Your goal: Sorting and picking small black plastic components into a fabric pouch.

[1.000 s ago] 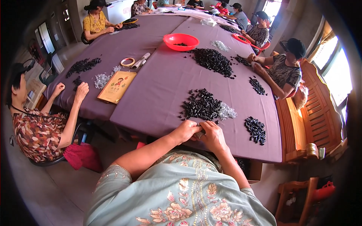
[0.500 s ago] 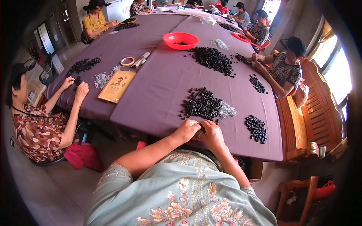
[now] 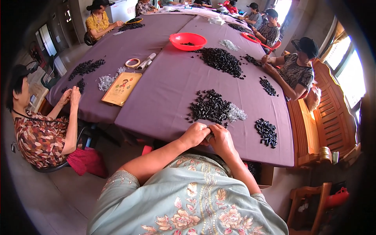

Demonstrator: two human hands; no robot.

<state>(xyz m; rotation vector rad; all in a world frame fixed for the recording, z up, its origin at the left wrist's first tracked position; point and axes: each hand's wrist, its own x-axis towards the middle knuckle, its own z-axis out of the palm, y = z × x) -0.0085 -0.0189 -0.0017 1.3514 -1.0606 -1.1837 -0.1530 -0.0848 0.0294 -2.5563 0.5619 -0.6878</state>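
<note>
My left hand (image 3: 194, 135) and my right hand (image 3: 220, 140) meet at the table's near edge, fingers closed together in a pinch. Whatever is between the fingertips is too small and covered to make out. Just beyond them lies a heap of small black cylindrical parts (image 3: 209, 105). Touching its right side is a small pile of clear or silvery pieces (image 3: 236, 113). Further right, near the table's edge, sits a separate smaller pile of black parts (image 3: 266, 133).
A purple cloth (image 3: 164, 90) covers the long table. On it are a red plastic basin (image 3: 188, 42), a yellow booklet (image 3: 122, 89), a tape roll (image 3: 132, 63) and a larger black heap (image 3: 221, 62). Several people sit around it. A wooden bench (image 3: 327, 113) stands at right.
My hands stay together in nearly the same place, with small finger shifts. At left, the co-worker's hands have come together and moved slightly left.
</note>
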